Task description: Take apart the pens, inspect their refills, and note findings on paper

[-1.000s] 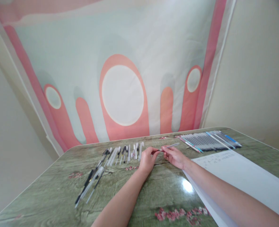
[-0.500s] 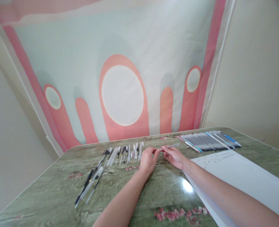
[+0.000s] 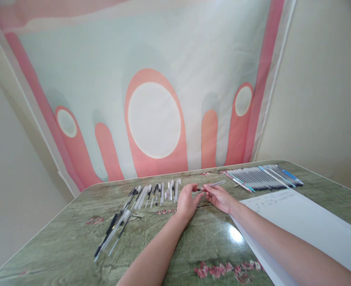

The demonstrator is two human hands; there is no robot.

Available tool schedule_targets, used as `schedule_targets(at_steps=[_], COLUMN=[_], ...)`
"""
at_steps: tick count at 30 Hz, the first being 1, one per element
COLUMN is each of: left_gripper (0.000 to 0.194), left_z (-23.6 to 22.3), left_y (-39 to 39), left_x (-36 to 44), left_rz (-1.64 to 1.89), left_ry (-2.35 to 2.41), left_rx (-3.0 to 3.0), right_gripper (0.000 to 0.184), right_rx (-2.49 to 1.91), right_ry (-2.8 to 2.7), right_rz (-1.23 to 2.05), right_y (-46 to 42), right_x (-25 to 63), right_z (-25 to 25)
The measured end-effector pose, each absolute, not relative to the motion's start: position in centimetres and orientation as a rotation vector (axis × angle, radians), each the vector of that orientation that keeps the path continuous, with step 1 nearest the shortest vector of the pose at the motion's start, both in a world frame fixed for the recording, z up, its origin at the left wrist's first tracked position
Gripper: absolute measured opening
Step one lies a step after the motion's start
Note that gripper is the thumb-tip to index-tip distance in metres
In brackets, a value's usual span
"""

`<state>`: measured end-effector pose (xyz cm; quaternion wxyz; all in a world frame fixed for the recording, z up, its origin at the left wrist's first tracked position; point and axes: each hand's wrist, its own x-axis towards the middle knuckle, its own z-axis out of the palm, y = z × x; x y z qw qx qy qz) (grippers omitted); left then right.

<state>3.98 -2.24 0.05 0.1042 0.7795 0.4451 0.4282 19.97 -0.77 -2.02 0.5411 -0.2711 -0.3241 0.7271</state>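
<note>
In my head view, the fingers of the right hand (image 3: pixel 220 198) are closed in a pinch on a slim, clear pen (image 3: pixel 218 184), its far length slanting up to the right. At its dark end I have the left hand (image 3: pixel 187 201), thumb and forefinger slightly parted; the view is too small and soft for me to tell whether they grip it. The pen sits between the two hands, over the middle of the green, wood-patterned table (image 3: pixel 74 230).

Just beside the left hand, I see a row of loose clear and black pen parts (image 3: pixel 157 192) running leftward. Nearer me at the left, longer black and clear pieces (image 3: pixel 112 234) lie at a slant. Past the right hand lies a close-set row of pens (image 3: pixel 255 178), mostly grey, with some blue and pink ones. White paper (image 3: pixel 309 226) with faint writing near its far edge lies in front of that row, under my right forearm (image 3: pixel 276 234). Pink blossoms (image 3: pixel 217 270) decorate the tabletop close to me, and a pink and pale green cloth (image 3: pixel 154 119) hangs behind.
</note>
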Motion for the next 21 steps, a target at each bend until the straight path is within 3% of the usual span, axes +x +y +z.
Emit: schedule_targets(at_steps=[6,12,21], left_gripper=[0.029,0.019,0.035], left_z=[0.39,0.65,0.37], left_y=[-2.27,-2.38,-2.26], left_x=[3.91,3.84,3.87], left_rz=[1.139,1.231,1.132], left_ry=[1.394,1.259,1.392], left_rx=[2.323,2.359,2.332], right_gripper=[0.011,0.011,0.01], right_rx=[-0.647,-0.643,-0.646], right_ry=[-0.76,-0.757,-0.763], right_rz=[1.728,1.726,1.733], right_y=[-0.82,-0.81,-0.65], right_x=[19.93,19.92,19.96], right_z=[-1.92,-1.92,-2.23])
